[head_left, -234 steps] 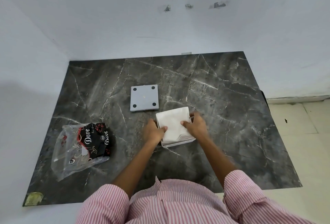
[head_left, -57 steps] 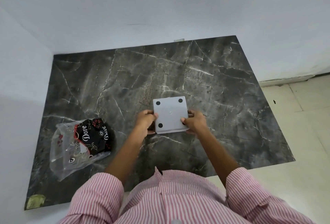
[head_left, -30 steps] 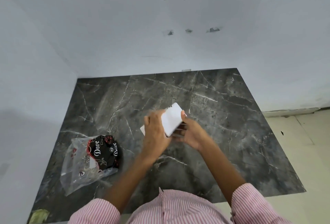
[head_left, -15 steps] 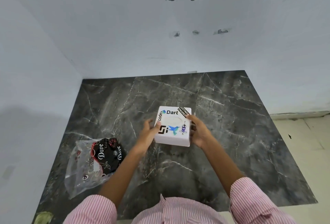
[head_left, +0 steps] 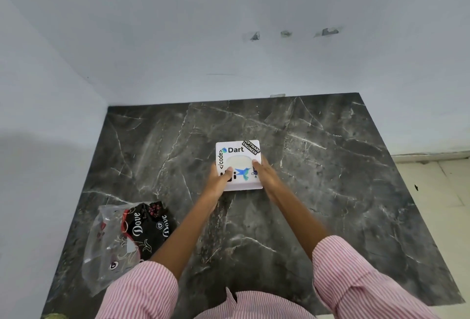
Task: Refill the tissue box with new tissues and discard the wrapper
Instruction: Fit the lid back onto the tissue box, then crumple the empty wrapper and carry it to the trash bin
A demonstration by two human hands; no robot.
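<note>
Flipped tissue box (head_left: 238, 165) from feet-up to sticker-side-up at frame centre on the marble counter (head_left: 330, 166), left hand (head_left: 218, 180) and right hand (head_left: 264, 173) clasping its sides, thumbs by the opening, refill apparently done; wrapper (head_left: 122, 239) lower left, undiscarded.

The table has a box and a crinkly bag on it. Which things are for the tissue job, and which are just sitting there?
For the job:
- tissue box, held by the left hand and right hand
- wrapper, lying at the table's left, untouched

Just there:
- table
- yellowish scrap at the near left corner
</note>
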